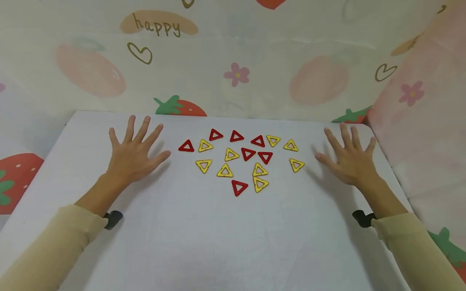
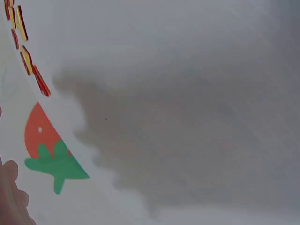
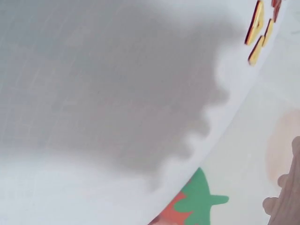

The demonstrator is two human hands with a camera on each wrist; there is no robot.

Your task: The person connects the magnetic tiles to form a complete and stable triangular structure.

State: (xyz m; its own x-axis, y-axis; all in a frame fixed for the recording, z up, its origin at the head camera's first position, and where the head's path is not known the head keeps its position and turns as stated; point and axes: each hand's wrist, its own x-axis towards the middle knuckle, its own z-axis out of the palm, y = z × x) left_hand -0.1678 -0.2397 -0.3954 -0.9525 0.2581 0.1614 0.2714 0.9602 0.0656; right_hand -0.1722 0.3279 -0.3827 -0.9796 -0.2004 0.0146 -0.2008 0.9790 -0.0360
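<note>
Pointing away: leftmost red triangle (image 1: 186,150) | nearward: leftmost yellow triangle (image 1: 204,162) | both near-equilateral

Legible: "happy" (image 1: 157,26), lowercase, on a tan oval (image 1: 127,23) printed on the backdrop (image 1: 204,68), above the far edge of the table (image 1: 233,250), toward its left corner. Second oval (image 1: 401,49), beyond far right corner: lettering unreadable.

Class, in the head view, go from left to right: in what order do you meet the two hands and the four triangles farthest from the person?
Left hand → first red triangle → second red triangle → third red triangle → yellow triangle → right hand.
</note>
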